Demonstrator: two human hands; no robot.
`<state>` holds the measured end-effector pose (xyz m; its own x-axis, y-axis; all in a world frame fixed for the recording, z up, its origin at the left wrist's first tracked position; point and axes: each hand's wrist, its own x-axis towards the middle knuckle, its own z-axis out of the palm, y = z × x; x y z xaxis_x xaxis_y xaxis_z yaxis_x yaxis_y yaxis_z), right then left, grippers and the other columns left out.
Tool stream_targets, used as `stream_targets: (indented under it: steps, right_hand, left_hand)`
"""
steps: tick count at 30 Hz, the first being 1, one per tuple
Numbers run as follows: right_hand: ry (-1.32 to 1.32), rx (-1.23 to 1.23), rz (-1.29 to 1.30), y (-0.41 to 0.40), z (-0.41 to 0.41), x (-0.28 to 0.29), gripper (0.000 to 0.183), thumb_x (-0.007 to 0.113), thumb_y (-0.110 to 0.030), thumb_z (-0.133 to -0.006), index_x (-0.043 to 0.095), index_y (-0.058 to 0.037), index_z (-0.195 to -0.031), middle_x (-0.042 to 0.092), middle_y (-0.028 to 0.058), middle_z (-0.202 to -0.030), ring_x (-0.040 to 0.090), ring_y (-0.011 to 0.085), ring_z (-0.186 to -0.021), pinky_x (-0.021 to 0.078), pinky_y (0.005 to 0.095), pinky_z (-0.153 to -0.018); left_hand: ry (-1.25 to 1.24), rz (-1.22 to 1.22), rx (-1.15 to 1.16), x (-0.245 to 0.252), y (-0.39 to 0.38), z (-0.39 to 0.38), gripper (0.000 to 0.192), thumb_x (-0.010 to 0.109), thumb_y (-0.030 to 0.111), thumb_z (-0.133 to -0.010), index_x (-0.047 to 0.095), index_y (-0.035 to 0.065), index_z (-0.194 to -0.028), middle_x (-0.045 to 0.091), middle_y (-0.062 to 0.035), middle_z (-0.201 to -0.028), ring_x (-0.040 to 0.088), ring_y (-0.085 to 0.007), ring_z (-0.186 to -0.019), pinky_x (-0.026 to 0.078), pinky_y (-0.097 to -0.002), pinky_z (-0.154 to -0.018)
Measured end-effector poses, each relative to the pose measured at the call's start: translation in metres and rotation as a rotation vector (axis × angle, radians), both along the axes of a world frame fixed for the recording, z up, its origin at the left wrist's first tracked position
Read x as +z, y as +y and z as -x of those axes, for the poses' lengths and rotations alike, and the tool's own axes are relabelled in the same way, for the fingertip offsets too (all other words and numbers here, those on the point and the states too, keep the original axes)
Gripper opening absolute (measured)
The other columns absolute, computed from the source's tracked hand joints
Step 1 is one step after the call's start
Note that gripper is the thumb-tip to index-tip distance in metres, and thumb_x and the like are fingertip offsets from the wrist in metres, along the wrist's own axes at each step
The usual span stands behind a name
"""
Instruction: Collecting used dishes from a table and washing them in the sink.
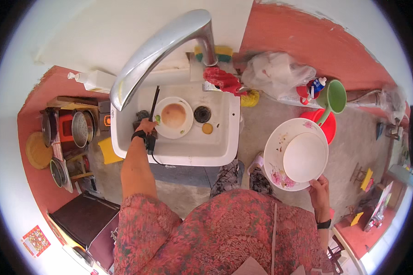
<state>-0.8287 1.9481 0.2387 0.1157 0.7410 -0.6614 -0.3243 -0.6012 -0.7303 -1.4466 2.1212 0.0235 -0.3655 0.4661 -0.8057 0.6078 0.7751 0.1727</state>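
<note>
My left hand (147,126) is at the left part of a white sink (192,158), against the rim of a stained plate (173,117) with green leaf patterns. Dark chopsticks (155,101) stick up from beside its fingers; its exact grip is partly hidden. My right hand (319,187) grips the lower right rim of a floral plate (277,144) with food bits on it. A smaller white bowl or dish (304,157) rests on that plate, held right of the sink. A black drain (202,114) and a yellowish round piece (207,129) lie right of the stained plate.
A chrome faucet (165,44) arches over the sink. Behind are a yellow-green sponge (223,53), a red cloth (222,79) and a plastic bag (275,70). A green dipper (336,96) and red bucket (325,125) stand at right; pots (80,129) sit on a rack at left.
</note>
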Motion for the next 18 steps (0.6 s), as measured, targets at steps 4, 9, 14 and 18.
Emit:
stream_targets:
  steps: [4, 9, 14, 18]
  right_hand:
    - [0.006, 0.050, -0.008, 0.004, -0.001, 0.006, 0.031, 0.051, -0.002, -0.078, 0.055, 0.0060, -0.107, 0.062, 0.0115, -0.101, 0.060, 0.0178, -0.090, 0.0470, 0.0312, -0.082]
    - [0.006, 0.030, -0.048, 0.005, -0.001, 0.007, 0.029, 0.051, -0.001, -0.078, 0.056, 0.0057, -0.106, 0.063, 0.0107, -0.098, 0.061, 0.0169, -0.086, 0.0493, 0.0303, -0.077]
    - [0.034, 0.087, -0.018, 0.002, -0.011, -0.001, 0.030, 0.053, -0.001, -0.078, 0.055, 0.0056, -0.107, 0.063, 0.0105, -0.098, 0.061, 0.0169, -0.087, 0.0512, 0.0313, -0.075]
    - [0.051, 0.084, -0.051, -0.002, -0.019, -0.007, 0.030, 0.053, -0.001, -0.079, 0.054, 0.0056, -0.108, 0.063, 0.0108, -0.098, 0.062, 0.0174, -0.086, 0.0526, 0.0321, -0.073]
  left_hand:
    - [-0.041, -0.070, -0.061, -0.001, 0.000, 0.002, 0.029, 0.064, 0.025, -0.077, 0.055, -0.0011, -0.087, 0.053, -0.0058, -0.058, 0.045, -0.0148, -0.042, 0.033, -0.0317, -0.036]
    - [-0.071, -0.299, -0.105, 0.009, -0.002, -0.011, 0.027, 0.063, 0.024, -0.077, 0.058, -0.0029, -0.076, 0.053, -0.0088, -0.053, 0.050, -0.0182, -0.039, 0.038, -0.0337, -0.036]
    - [0.040, -0.376, -0.192, 0.019, -0.003, -0.023, 0.025, 0.063, 0.022, -0.076, 0.057, -0.0028, -0.072, 0.054, -0.0090, -0.057, 0.051, -0.0174, -0.046, 0.040, -0.0345, -0.042]
    - [0.092, -0.486, -0.256, 0.040, -0.001, -0.053, 0.024, 0.061, 0.020, -0.076, 0.057, -0.0032, -0.072, 0.056, -0.0129, -0.057, 0.057, -0.0211, -0.049, 0.044, -0.0368, -0.046]
